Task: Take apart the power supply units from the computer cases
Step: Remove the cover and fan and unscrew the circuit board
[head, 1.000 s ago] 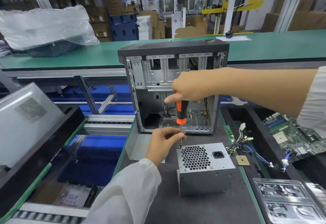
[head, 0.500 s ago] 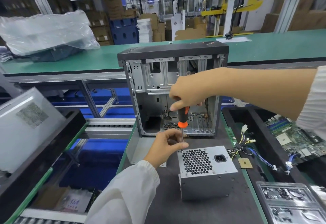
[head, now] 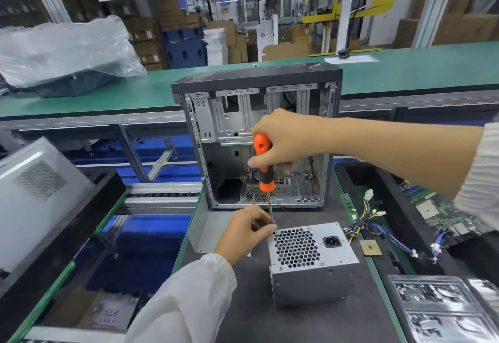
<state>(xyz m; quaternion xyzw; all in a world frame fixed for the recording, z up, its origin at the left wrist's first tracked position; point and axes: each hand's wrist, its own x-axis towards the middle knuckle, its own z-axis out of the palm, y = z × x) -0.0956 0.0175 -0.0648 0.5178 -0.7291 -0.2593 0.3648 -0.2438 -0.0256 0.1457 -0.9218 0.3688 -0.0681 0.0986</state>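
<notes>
A dark-topped bench (head: 310,323) carries the work, and on it, beyond both hands, an open computer case (head: 259,137) stands upright with its bare metal interior facing the person. Just right of the left fingers sits the power supply unit (head: 310,264), out of the case, its honeycomb fan grille and power socket facing up. To the right of it a bundle of coloured cables (head: 370,221) trails toward a black tray (head: 399,207) holding a green motherboard (head: 442,213), with a small square chip (head: 372,248) lying close to the unit's right edge. The right hand (head: 283,140), reaching in from the right, is wrapped around the handle of an orange and black screwdriver (head: 263,164) held nearly upright, its thin shaft pointing down at the near left corner of the unit's top face. The left hand (head: 243,232), in a white sleeve, has its fingers (head: 266,225) curled and pinching the lower shaft near the tip, right at that corner. Whether the tip sits in a screw cannot be told.
</notes>
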